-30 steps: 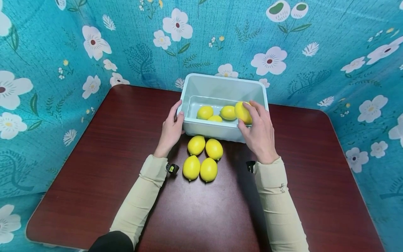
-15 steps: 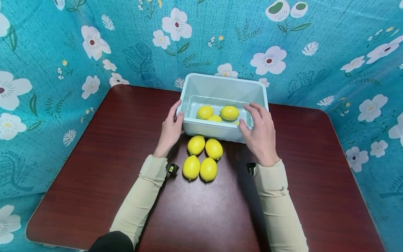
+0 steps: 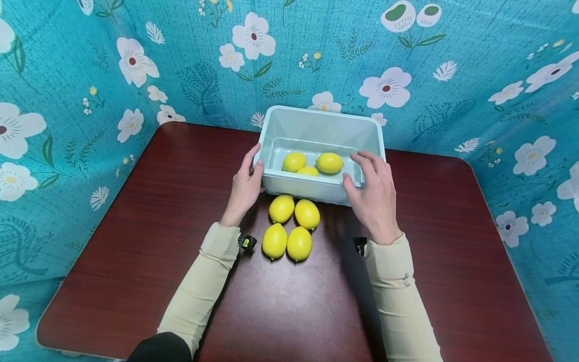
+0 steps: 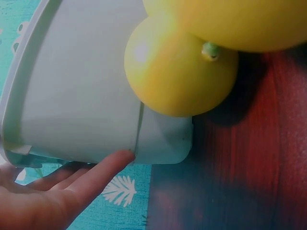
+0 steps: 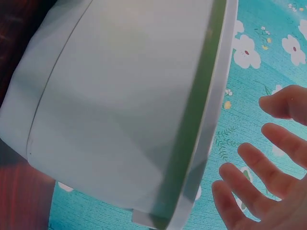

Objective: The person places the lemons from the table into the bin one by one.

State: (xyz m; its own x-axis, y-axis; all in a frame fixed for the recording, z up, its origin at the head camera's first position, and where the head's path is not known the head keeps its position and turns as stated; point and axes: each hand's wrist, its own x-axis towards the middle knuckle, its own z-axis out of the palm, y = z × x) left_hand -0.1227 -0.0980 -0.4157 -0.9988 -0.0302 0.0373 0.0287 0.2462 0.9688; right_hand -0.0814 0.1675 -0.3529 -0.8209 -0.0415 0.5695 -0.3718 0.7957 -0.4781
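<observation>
A pale grey-blue bin (image 3: 307, 187) stands at the table's back edge; three yellow lemons (image 3: 329, 163) show inside, one partly hidden by the front wall. Four more lemons (image 3: 274, 241) lie bunched in front of it. At the bin's left front corner rests the left hand (image 3: 245, 188), its straight fingers along the outside in the left wrist view, where a lemon (image 4: 180, 72) appears close up. Over the bin's right front rim hovers the right hand (image 3: 374, 196), empty, with fingers slightly bent and spread. The right wrist view shows this hand (image 5: 268, 167) apart from the bin wall (image 5: 110, 105).
Dark red-brown table top (image 3: 289, 311) extends to both sides and toward the viewer. Blue floral cloth (image 3: 203, 65) hangs directly behind the bin and down both sides of the table.
The lemon held by the right hand a second ago has been released into the bin and is now out of sight. That hand has drawn back slightly. The left hand has stayed put.
</observation>
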